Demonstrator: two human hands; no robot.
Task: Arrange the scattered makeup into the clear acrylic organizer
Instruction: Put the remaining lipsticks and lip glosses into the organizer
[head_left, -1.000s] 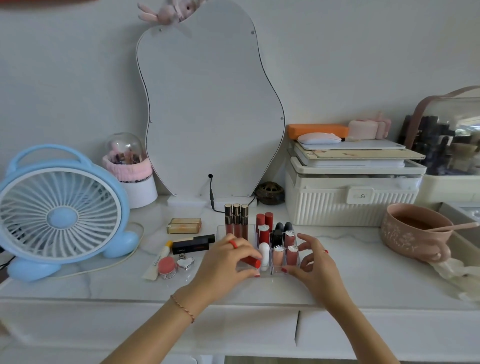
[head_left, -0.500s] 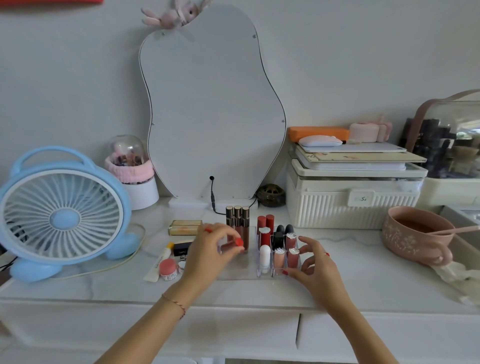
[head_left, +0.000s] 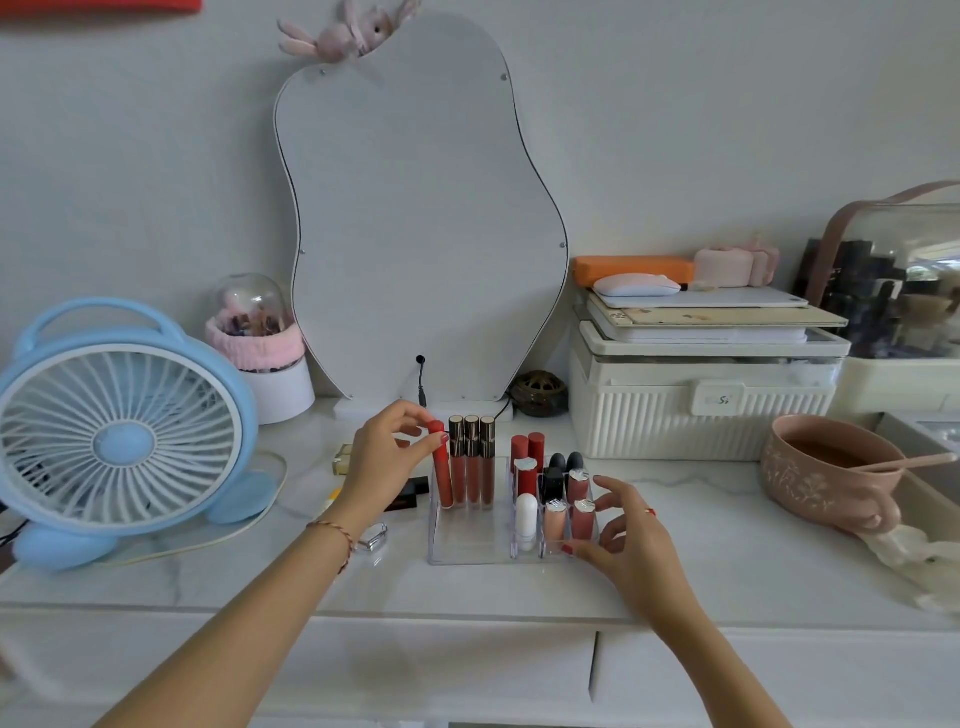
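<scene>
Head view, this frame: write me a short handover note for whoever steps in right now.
Left hand: pinching the cap of a red lip gloss tube, standing it in the organizer's back-left section beside three gold-capped glosses.
Right hand: fingers steadying the organizer's front-right corner, holding nothing.
Done: lipsticks fill the right-hand slots.
Left: let go of the red tube, then bring in the loose items left of the organizer: gold case, black lipstick, small silver piece.
</scene>
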